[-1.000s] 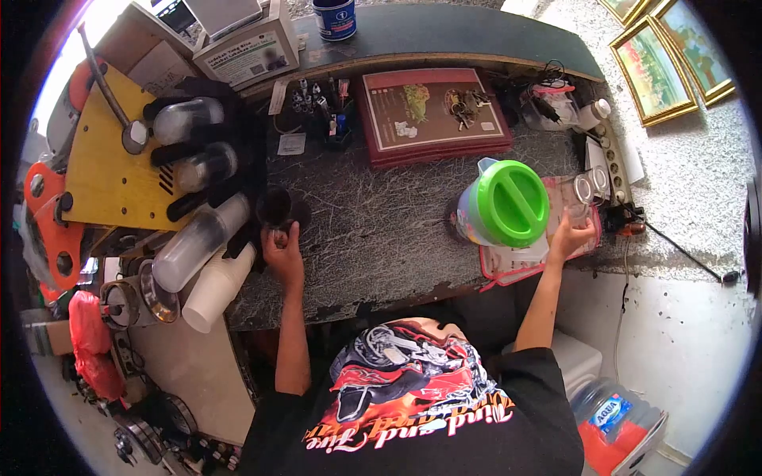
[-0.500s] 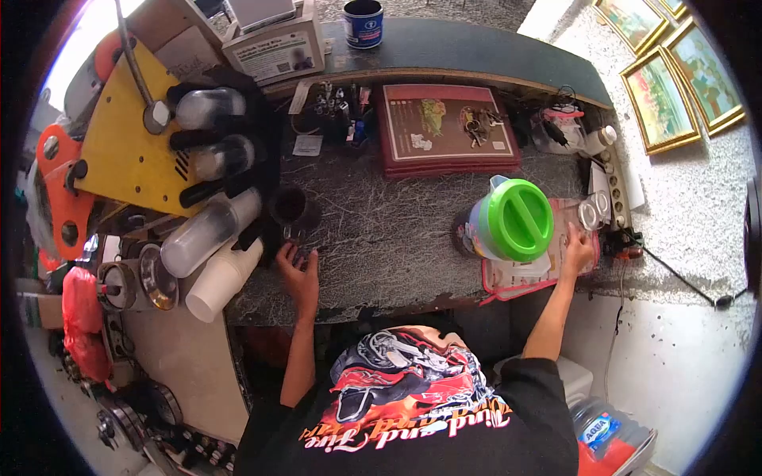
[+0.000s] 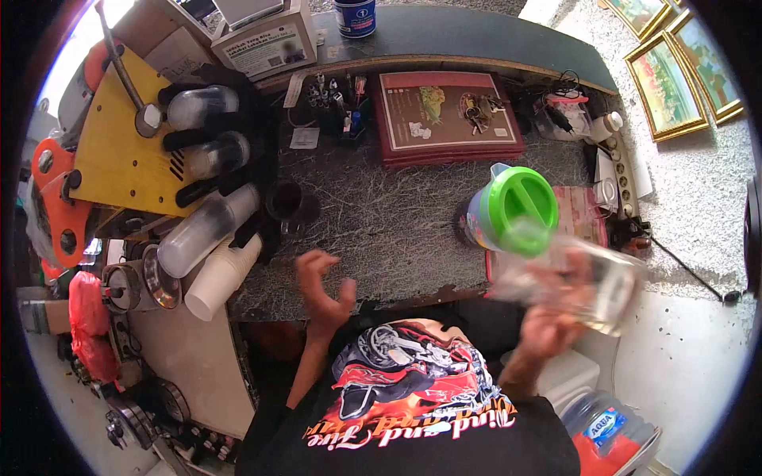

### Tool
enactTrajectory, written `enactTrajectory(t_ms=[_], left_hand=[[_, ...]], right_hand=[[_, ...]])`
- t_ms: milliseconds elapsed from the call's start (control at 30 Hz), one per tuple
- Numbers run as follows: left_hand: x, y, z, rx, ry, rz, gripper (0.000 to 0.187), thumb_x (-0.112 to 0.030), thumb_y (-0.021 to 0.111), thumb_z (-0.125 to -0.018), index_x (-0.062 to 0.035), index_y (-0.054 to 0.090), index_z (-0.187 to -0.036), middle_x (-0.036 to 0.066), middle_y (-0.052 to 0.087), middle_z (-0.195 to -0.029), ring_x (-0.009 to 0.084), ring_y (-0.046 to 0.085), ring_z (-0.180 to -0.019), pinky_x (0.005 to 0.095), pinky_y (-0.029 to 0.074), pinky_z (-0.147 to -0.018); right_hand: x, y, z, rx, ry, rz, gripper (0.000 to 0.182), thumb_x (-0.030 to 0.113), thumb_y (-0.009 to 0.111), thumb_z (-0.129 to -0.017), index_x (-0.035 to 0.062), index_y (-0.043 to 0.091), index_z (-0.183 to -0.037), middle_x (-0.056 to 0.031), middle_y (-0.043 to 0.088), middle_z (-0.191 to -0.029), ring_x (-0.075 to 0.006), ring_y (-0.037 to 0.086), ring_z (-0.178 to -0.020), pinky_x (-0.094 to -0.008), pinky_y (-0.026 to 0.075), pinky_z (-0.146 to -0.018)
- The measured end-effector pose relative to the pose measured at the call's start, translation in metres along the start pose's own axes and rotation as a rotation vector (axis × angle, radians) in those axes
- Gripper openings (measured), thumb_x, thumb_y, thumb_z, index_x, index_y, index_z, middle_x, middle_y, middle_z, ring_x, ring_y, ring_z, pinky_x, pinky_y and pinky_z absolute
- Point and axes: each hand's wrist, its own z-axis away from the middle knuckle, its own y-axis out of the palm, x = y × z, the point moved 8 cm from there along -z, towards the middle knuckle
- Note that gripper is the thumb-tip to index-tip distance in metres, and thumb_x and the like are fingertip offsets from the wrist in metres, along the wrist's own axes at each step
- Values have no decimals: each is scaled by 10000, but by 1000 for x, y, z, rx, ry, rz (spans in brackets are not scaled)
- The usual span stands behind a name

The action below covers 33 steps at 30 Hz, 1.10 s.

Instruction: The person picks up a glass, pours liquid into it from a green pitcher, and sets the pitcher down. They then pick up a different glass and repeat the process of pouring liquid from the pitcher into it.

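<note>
My right hand, blurred by motion, grips a clear drinking glass, which lies tilted in front of the tray. Behind it stands a plastic pitcher with a green lid, on or beside a pink-patterned tray. Another clear glass is at the tray's right side. My left hand hovers near the table's front edge, fingers half curled and thumb apart, with nothing in it. Beyond it, a dark mug stands by the stacked cups.
Stacked white cups and clear plastic cups jut out at left beside a yellow machine panel. Dark red menus with keys lie at the back. A power strip runs along the right wall.
My right hand has drawn back from the tray with a glass in it. My left hand has moved right and toward me, away from the dark mug. The view has shifted slightly.
</note>
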Motion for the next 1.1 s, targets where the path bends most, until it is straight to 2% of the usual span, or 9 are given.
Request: enactTrajectory(t_ms=[67,133,267,400,533,767,867,933,1100], left_hand=[[-45,17,-16,326,91,65,769,-315,851,-701,-52,493,-1329,199,473,-1338,369,477,-1258,459,399,-1047],[-59,28,-17,368,110,267,868,-291,862,-692,-63,417,-1401,216,414,-1420,384,417,-1331,480,358,-1094],[-53,47,-11,298,101,534,1049,-195,877,-687,-84,242,-1515,232,299,-1544,373,295,-1449,506,341,-1133],[2,66,-11,220,-286,462,955,-107,849,-711,-72,279,-1476,207,371,-1496,307,429,-1370,453,443,-1064],[20,68,-19,217,-185,303,834,-79,829,-714,-57,378,-1416,164,548,-1329,269,567,-1232,400,473,-1023],[33,71,-27,282,-237,234,833,-108,839,-676,-49,409,-1387,160,614,-1240,273,615,-1170,399,493,-987],[43,75,-28,320,-314,218,846,-119,815,-688,-41,385,-1412,169,537,-1340,296,528,-1277,424,425,-1074],[45,78,-30,330,-302,238,858,-124,820,-682,-46,383,-1417,168,536,-1343,296,527,-1280,422,418,-1080],[44,76,-34,307,-247,122,864,-165,835,-692,-65,377,-1419,179,593,-1282,318,595,-1210,423,478,-1015]], right_hand=[[-40,64,31,110,278,-433,684,245,667,-898,-95,370,-1412,-298,480,-1386,-484,610,-1130,-520,610,-802],[-97,95,60,323,743,-573,684,340,625,-931,-41,369,-1437,-254,530,-1357,-437,656,-1073,-522,597,-830],[-198,131,116,-88,1361,-926,552,403,522,-1005,34,446,-1409,-198,603,-1291,-304,696,-934,-475,579,-859],[-246,133,130,99,1385,-936,667,622,463,-976,65,529,-1337,-111,647,-1239,-200,678,-948,-349,580,-786],[-262,133,161,273,1618,-773,718,737,363,-945,114,566,-1238,-46,684,-1020,-161,659,-815,-314,554,-683],[-270,128,165,310,1696,-636,759,777,313,-930,108,583,-1166,-62,686,-950,-194,669,-776,-322,547,-664],[-277,104,167,336,1718,-116,723,743,343,-948,83,629,-1025,-72,677,-870,-194,670,-727,-333,552,-656],[-250,88,112,448,1187,374,554,577,507,-986,53,639,-864,-74,659,-809,-178,638,-656,-339,529,-624],[-60,57,26,-25,-291,926,265,218,729,-903,37,576,-784,-89,593,-779,-229,578,-740,-372,463,-707]])
